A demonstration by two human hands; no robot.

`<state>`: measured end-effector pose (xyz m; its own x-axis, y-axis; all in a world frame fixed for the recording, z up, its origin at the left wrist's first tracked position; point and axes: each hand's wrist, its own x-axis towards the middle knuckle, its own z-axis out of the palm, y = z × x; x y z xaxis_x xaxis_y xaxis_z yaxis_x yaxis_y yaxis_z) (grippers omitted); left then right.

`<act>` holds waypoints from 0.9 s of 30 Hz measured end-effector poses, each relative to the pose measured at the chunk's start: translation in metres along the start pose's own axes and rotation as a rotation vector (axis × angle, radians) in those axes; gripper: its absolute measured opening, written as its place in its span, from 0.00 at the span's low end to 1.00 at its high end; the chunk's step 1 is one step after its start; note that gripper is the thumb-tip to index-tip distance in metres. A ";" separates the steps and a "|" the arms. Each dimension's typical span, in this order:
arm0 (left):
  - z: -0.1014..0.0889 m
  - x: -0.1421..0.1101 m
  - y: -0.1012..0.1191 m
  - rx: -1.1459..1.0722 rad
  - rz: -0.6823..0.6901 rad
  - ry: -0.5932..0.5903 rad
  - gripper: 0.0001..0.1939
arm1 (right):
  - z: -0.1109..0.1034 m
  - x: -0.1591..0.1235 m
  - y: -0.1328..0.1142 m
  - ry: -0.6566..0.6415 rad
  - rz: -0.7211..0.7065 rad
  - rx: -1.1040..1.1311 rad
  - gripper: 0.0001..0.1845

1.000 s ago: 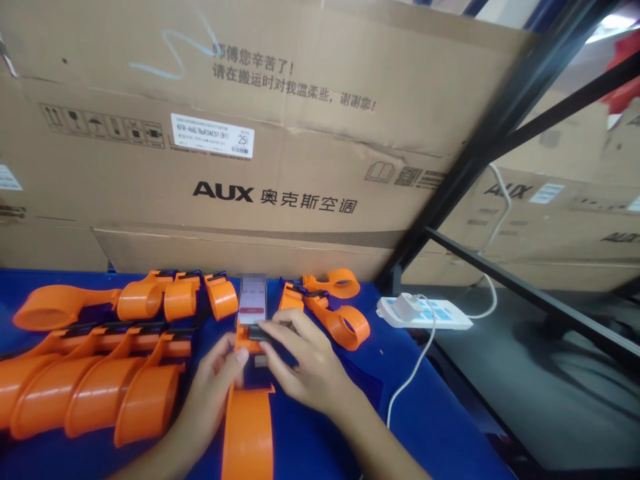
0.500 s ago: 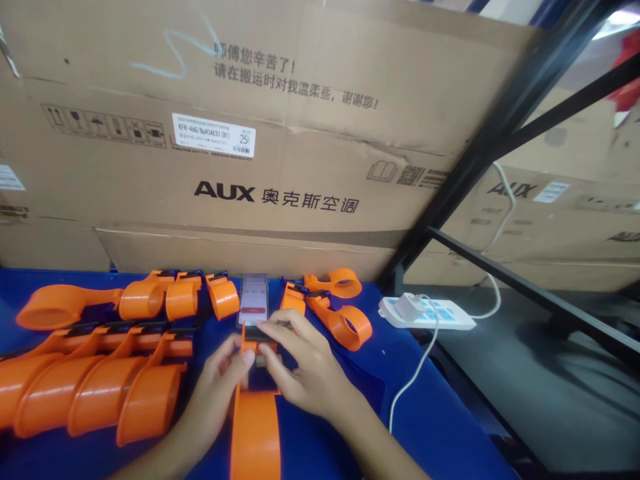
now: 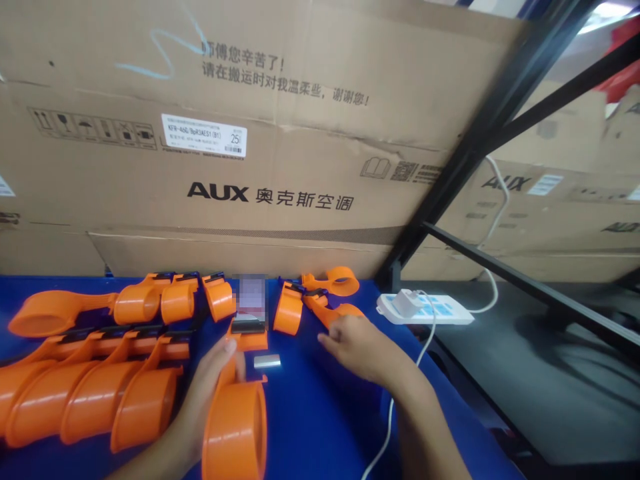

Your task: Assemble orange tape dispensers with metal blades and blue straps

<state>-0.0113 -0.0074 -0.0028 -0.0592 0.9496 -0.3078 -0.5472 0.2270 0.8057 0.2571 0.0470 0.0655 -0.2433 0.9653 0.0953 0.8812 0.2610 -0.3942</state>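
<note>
My left hand [image 3: 213, 377] is closed around the arm of an orange plastic piece [image 3: 235, 427] with a wide round band at its near end. A dark strip [image 3: 249, 326] lies across its far end, just below a phone [image 3: 251, 297]. To the right of that piece, a small silvery block [image 3: 267, 361] rests on the blue surface. My right hand [image 3: 357, 347], fingers curled, is over another orange band piece [image 3: 325, 311] and covers part of it. Whatever its fingers hold, if anything, is hidden.
Several similar orange pieces [image 3: 145, 403] stand in rows on the left of the blue tabletop [image 3: 315, 427]. Cardboard cartons [image 3: 280, 153] rise behind. On the right are a white power strip [image 3: 445, 310] with a cable and a black metal frame [image 3: 450, 173].
My right hand has let go of the orange piece's far end and moved right. That piece has tilted and shifted left in my left hand. The silvery block now shows fully.
</note>
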 end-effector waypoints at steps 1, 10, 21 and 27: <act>-0.001 0.001 -0.001 0.014 -0.006 -0.001 0.17 | 0.005 -0.001 0.004 -0.050 -0.020 -0.003 0.20; -0.009 0.009 0.001 0.087 -0.013 -0.049 0.19 | 0.022 0.001 -0.003 -0.221 -0.023 -0.093 0.12; -0.002 0.006 0.003 0.115 0.092 -0.159 0.22 | -0.011 -0.002 -0.038 -0.015 -0.187 0.207 0.14; 0.010 0.000 0.011 0.080 0.065 -0.190 0.18 | -0.016 -0.007 -0.044 0.013 -0.465 0.498 0.12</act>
<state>-0.0087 -0.0026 0.0111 0.0700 0.9848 -0.1588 -0.4790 0.1728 0.8606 0.2261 0.0291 0.0967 -0.5439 0.7550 0.3662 0.3934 0.6149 -0.6834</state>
